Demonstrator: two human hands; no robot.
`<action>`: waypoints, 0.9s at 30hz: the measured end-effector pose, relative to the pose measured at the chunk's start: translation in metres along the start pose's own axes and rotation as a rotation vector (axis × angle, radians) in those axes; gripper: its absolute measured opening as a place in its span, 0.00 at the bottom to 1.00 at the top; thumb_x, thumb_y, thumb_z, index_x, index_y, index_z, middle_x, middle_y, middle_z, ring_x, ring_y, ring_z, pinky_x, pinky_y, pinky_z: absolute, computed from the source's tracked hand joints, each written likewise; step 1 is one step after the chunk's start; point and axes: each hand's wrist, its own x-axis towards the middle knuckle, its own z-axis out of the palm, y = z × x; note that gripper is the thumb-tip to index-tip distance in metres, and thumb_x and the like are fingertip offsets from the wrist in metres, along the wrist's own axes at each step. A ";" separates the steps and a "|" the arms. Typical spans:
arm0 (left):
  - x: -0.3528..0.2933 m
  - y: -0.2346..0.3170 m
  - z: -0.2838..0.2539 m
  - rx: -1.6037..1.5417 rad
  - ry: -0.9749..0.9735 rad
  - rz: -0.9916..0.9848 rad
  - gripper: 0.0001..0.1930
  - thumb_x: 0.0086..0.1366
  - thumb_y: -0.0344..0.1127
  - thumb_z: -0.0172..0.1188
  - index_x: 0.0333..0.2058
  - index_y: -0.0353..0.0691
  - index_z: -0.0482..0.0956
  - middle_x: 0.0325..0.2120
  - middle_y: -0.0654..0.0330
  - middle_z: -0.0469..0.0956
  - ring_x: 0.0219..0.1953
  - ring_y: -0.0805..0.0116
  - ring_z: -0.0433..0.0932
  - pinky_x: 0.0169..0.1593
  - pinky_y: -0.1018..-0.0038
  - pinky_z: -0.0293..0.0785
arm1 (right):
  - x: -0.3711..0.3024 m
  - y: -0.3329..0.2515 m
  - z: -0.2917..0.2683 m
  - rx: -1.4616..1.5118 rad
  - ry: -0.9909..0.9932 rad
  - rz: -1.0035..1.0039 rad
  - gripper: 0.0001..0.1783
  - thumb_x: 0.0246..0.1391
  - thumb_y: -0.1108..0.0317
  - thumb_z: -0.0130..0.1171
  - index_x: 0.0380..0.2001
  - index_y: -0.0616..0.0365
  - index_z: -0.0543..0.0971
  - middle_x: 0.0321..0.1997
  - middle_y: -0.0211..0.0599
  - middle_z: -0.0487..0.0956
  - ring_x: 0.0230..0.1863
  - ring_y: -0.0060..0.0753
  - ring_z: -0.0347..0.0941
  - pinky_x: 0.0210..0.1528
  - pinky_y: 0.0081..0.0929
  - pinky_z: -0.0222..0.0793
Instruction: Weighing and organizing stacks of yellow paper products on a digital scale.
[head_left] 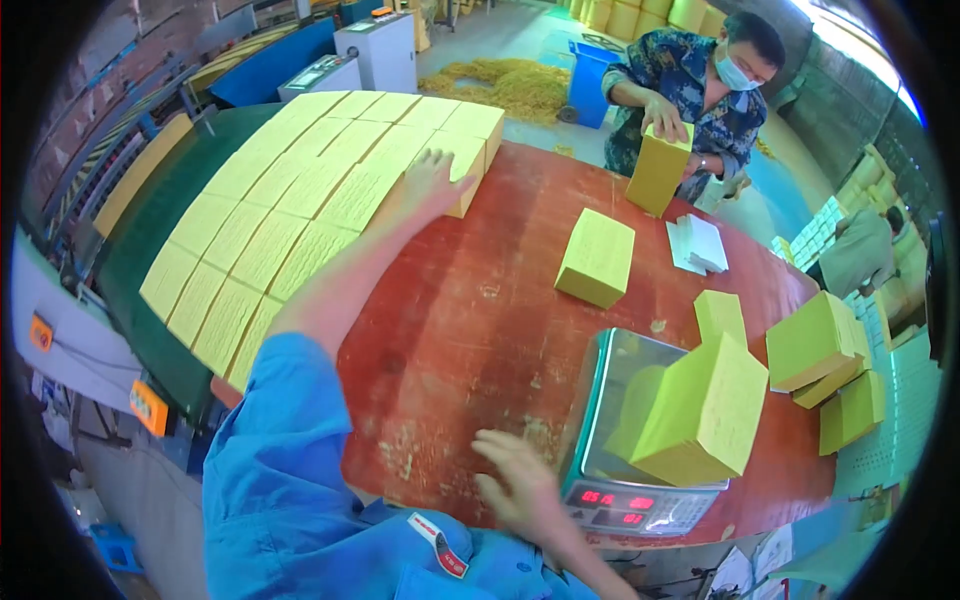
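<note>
Rows of yellow paper stacks [290, 190] lie side by side at the left, with crinkled tops. My left hand [437, 185] reaches far across and rests with spread fingers on a stack at the rows' right edge. Low in front of me, my right hand [515, 485] hovers over the red table, its fingers apart and nothing in them. Just right of it stands a digital scale [590, 450] with red lit digits. A thick stack of yellow paper [705, 415] sits on the scale, tilted in the view. Another yellow paper block [597, 257] stands alone mid-table.
Across the red table [450, 330], a masked co-worker [690, 85] holds an upright yellow block [660, 170]. White paper slips [697, 243] lie nearby. More yellow blocks [815, 345] crowd the right edge. Behind are a blue bin [590, 82] and grey machine cabinets [378, 52].
</note>
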 end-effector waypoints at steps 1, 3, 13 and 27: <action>0.029 -0.013 0.012 0.198 0.031 -0.021 0.38 0.62 0.62 0.52 0.58 0.35 0.67 0.59 0.44 0.66 0.61 0.52 0.64 0.63 0.57 0.60 | -0.002 0.020 0.035 0.027 -0.001 0.073 0.22 0.49 0.73 0.62 0.50 0.60 0.75 0.54 0.49 0.75 0.56 0.52 0.71 0.57 0.39 0.68; 0.073 -0.029 0.035 0.386 0.051 -0.033 0.44 0.59 0.67 0.52 0.62 0.35 0.63 0.64 0.43 0.60 0.66 0.50 0.57 0.67 0.55 0.53 | -0.008 0.047 0.079 0.035 0.043 0.193 0.19 0.49 0.74 0.61 0.47 0.60 0.77 0.52 0.49 0.76 0.53 0.49 0.73 0.54 0.39 0.70; 0.048 -0.043 0.058 0.386 -0.197 0.204 0.41 0.54 0.55 0.57 0.61 0.34 0.61 0.63 0.45 0.59 0.67 0.49 0.56 0.68 0.52 0.51 | 0.002 0.068 0.101 0.019 0.256 0.186 0.14 0.47 0.80 0.57 0.40 0.61 0.79 0.44 0.46 0.80 0.47 0.46 0.76 0.50 0.34 0.72; -0.338 0.108 -0.112 0.240 -0.592 0.643 0.44 0.43 0.35 0.63 0.63 0.34 0.60 0.65 0.46 0.57 0.69 0.44 0.51 0.69 0.51 0.46 | -0.004 0.012 -0.002 -0.271 0.300 -0.144 0.29 0.51 0.66 0.60 0.57 0.60 0.69 0.57 0.48 0.73 0.59 0.52 0.68 0.58 0.43 0.66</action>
